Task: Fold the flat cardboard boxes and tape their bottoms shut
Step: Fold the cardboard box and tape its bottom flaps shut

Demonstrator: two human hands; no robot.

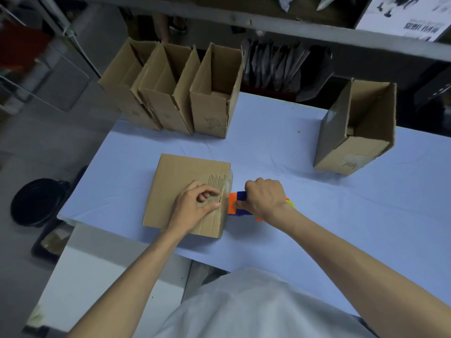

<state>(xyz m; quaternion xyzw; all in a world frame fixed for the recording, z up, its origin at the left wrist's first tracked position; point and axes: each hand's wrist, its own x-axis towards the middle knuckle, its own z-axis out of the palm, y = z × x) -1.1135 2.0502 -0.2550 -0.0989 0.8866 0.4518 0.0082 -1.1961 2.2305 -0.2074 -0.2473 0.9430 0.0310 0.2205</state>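
Under both hands lay the table [268,152], draped in pale blue cloth and filling most of the view. Well beyond the left hand [195,206] stood a row of three boxes [212,111], upright, tops open, pressed side to side at the table's far edge. Far off past the right hand [264,197], and out to its right, a lone box [356,132] stood open-topped too. Between those, beyond the table edge, grey bags [275,67] were packed upright together. And right under the left hand was the box [180,189] being worked on, closed face up, near the table's front edge! Out to the left of that hand, down on the floor, sat a black tub [36,201].

Now the hands: the left one rested on top of the box near its right edge, thumb and forefinger pressing the cardboard, the other fingers loosely bent and holding nothing. The right one was clenched round the orange and blue tape dispenser [238,203], which sat just beside the box's right side, between the two hands. Clear tape [228,184] shone over that right edge of the box, just beyond the left fingertips
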